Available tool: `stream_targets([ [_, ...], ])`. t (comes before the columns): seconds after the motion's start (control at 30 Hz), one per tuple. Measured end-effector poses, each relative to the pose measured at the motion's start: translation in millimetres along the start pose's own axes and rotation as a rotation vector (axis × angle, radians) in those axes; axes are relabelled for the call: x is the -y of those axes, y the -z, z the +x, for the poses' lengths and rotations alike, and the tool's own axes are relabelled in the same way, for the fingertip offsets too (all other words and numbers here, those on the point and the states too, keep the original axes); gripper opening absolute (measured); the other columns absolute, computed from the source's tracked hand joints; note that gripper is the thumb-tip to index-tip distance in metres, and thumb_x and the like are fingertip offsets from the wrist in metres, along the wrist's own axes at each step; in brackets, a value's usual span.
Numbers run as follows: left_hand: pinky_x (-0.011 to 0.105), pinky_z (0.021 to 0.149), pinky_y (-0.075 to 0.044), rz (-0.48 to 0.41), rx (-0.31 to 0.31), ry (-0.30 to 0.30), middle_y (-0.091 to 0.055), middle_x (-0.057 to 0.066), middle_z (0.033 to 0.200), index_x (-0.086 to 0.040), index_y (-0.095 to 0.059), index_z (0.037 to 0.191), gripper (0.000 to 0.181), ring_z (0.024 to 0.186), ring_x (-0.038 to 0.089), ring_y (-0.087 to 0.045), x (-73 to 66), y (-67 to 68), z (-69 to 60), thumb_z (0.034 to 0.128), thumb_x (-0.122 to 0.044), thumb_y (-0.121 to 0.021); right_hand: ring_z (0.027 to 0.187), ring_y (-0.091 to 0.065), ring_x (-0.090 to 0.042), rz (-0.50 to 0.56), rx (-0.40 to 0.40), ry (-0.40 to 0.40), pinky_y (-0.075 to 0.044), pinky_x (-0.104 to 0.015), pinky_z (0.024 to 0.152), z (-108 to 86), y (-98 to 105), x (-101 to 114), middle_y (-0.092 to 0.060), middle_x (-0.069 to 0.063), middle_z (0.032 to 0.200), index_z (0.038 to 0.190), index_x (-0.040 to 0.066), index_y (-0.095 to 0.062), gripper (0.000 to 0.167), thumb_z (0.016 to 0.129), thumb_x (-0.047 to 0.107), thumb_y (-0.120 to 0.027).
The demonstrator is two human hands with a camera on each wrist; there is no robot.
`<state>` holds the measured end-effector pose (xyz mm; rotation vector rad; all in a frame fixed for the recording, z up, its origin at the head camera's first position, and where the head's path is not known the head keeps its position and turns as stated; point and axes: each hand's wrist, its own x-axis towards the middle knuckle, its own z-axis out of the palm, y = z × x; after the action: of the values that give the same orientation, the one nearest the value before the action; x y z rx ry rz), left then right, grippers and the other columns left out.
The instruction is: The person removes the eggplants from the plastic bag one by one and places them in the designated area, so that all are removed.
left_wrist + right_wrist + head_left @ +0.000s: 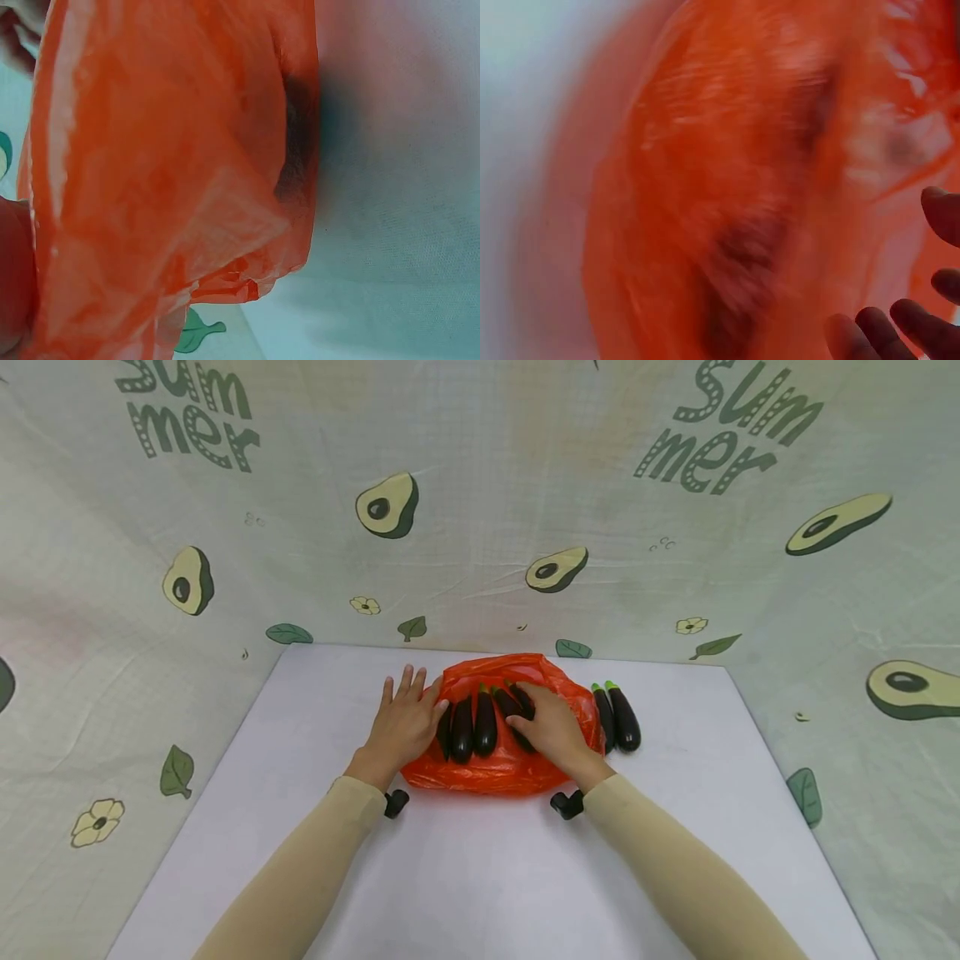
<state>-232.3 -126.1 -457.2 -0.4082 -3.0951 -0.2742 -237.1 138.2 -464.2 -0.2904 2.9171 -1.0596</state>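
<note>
Several dark purple eggplants (485, 727) with green tips lie side by side on a spread red plastic bag (495, 777). My left hand (401, 722) rests at the bag's left edge with fingers extended and spread. In the left wrist view, the red bag (165, 150) covers most of the picture, and a dark shape shows through it. My right hand (553, 727) is over the bag's right part, beside a tilted eggplant (521, 697) that it partly hides. The right wrist view shows the right hand's fingers (922, 326) apart, nothing visible between them.
Two more eggplants (624, 722) lie on the white table (480, 877), just right of the bag. A cloth (480, 527) printed with avocados and leaves hangs behind the table and at both sides. Small black devices (567, 804) sit at the wrists.
</note>
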Motion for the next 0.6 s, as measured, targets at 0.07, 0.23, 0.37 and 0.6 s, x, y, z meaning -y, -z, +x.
stream_targets([
  [0.07,0.063,0.131,-0.005,0.002,0.001,0.0,-0.023,0.018,0.174,-0.017,-0.029,0.168,0.062,0.165,0.038,-0.005,-0.1,-0.7,0.0,0.1147,-0.047,-0.032,0.135,-0.058,-0.036,-0.004,0.016,-0.014,-0.045,-0.056,0.118,4.9,-7.6,-2.3,-0.059,-0.014,0.151,0.158,0.01,-0.048,0.068,0.098,0.024,-0.077],
  [0.23,0.063,0.131,-0.006,0.002,0.002,0.006,-0.023,0.018,0.174,-0.017,-0.028,0.169,0.062,0.165,0.038,-0.005,0.4,-2.9,-1.2,0.1145,-0.047,-0.033,0.136,-0.058,-0.036,0.008,0.031,-0.041,-0.044,-0.056,0.118,11.8,-21.3,-2.9,-0.059,-0.015,0.151,0.159,0.009,-0.046,0.069,0.098,0.017,-0.078],
  [0.37,0.063,0.131,-0.006,-0.007,0.011,0.014,-0.022,0.018,0.175,-0.017,-0.028,0.169,0.062,0.165,0.038,-0.004,0.0,-2.0,-2.8,0.1145,-0.046,-0.035,0.138,-0.058,-0.037,-0.025,0.04,-0.053,-0.045,-0.055,0.118,12.3,-29.7,-1.5,-0.059,-0.015,0.151,0.159,0.01,-0.047,0.07,0.096,0.013,-0.079],
  [0.6,0.063,0.131,-0.005,-0.011,0.01,0.01,-0.023,0.019,0.174,-0.016,-0.029,0.168,0.061,0.164,0.039,-0.005,0.7,0.0,-3.9,0.1146,-0.045,-0.035,0.132,-0.061,-0.036,-0.102,0.072,-0.036,-0.046,-0.056,0.116,3.8,-32.3,-3.3,-0.063,-0.017,0.145,0.157,0.007,-0.049,0.07,0.093,0.006,-0.078],
])
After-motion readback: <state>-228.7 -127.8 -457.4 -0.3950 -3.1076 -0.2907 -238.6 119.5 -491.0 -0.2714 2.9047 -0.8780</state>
